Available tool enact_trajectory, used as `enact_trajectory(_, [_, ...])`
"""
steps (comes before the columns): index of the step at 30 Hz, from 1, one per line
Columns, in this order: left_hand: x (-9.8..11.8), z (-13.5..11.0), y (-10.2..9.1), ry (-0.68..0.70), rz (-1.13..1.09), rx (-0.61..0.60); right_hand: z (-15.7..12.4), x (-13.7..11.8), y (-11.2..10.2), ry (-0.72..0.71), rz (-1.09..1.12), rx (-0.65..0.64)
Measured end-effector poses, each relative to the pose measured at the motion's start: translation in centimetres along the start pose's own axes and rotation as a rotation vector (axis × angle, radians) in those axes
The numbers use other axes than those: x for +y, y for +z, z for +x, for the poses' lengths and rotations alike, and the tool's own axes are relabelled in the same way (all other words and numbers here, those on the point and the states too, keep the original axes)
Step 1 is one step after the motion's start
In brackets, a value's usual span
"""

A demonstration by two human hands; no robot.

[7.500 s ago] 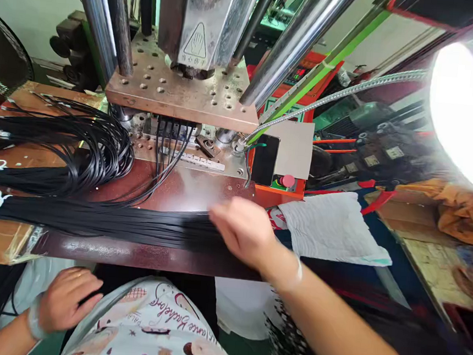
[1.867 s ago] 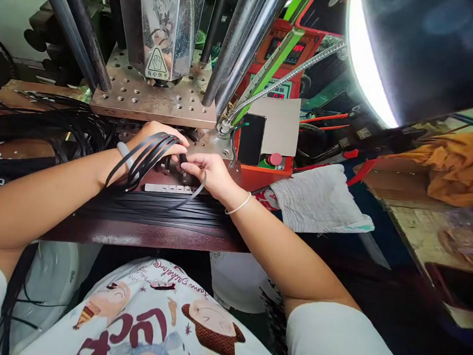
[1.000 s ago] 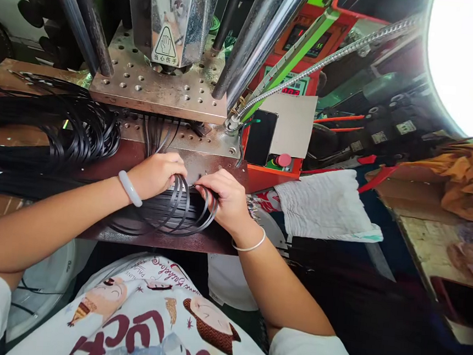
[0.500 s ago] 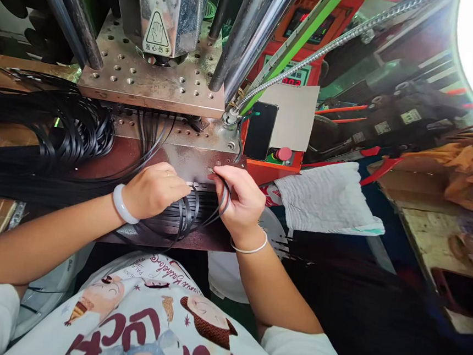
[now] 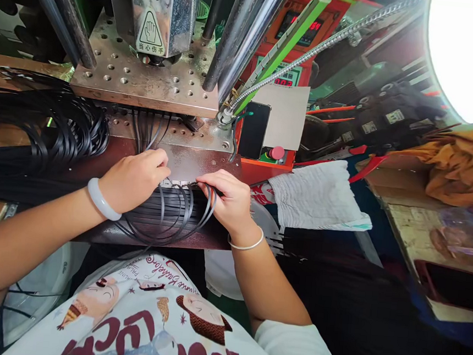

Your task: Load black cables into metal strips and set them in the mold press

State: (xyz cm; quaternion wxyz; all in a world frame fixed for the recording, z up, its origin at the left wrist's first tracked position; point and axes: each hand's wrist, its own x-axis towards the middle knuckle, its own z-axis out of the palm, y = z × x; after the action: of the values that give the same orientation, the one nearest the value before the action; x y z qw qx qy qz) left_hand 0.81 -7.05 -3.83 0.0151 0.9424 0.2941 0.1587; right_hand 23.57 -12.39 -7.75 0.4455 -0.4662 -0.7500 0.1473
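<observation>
My right hand [image 5: 231,200] pinches the end of a thin black cable [image 5: 211,205] at the right end of a narrow metal strip [image 5: 178,184]. Several cables bend in loops from this strip toward my lap. At the strip's left end, my left hand [image 5: 135,178] is closed, thumb and fingers bent together; its fingertips partly hide what they grip, which looks like another black cable [image 5: 162,204]. Beneath the loops lies a row of straight black cables [image 5: 175,216]. Behind my hands is a bare metal plate [image 5: 180,159].
A press with a drilled steel plate [image 5: 145,84] and a hand-warning label [image 5: 152,31] stands ahead. Bundled black cables [image 5: 70,135] lie left. To the right are a phone [image 5: 254,130], a red button [image 5: 277,152], a grey cloth [image 5: 320,196] and a bright lamp [image 5: 464,59].
My left hand has shifted left along the strip. My right hand has come down and left, bringing the cable end from above the plate to the strip. The view has moved slightly.
</observation>
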Motion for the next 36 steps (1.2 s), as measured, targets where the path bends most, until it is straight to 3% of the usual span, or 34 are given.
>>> enact_trajectory(3, [0.0,0.1,0.0,0.015,-0.012,0.068,0.2,-0.3,0.2,-0.107,-0.079,-0.039])
enact_trajectory(7, [-0.2,0.0,0.3,-0.010,-0.312,0.191,0.0,-0.4,0.1,-0.136,-0.112,-0.106])
enact_trajectory(13, [-0.6,-0.8,1.8,-0.055,-0.430,0.253,-0.7,0.2,-0.7,0.189,0.173,0.002])
enact_trajectory(18, [-0.6,-1.0,2.6,0.005,-0.322,0.227,-0.9,0.7,-0.8,0.285,0.284,0.156])
enact_trajectory(24, [-0.6,-1.0,2.5,-0.005,-0.317,0.249,-0.7,0.5,-0.8,0.168,0.040,0.044])
enact_trajectory(31, [-0.3,-1.0,2.4,0.220,-0.215,0.275,-0.5,0.4,-0.9,0.108,-0.018,0.016])
enact_trajectory(36, [-0.7,-1.6,1.9,0.121,-0.129,0.157,-0.4,0.7,-0.8,0.016,-0.069,-0.029])
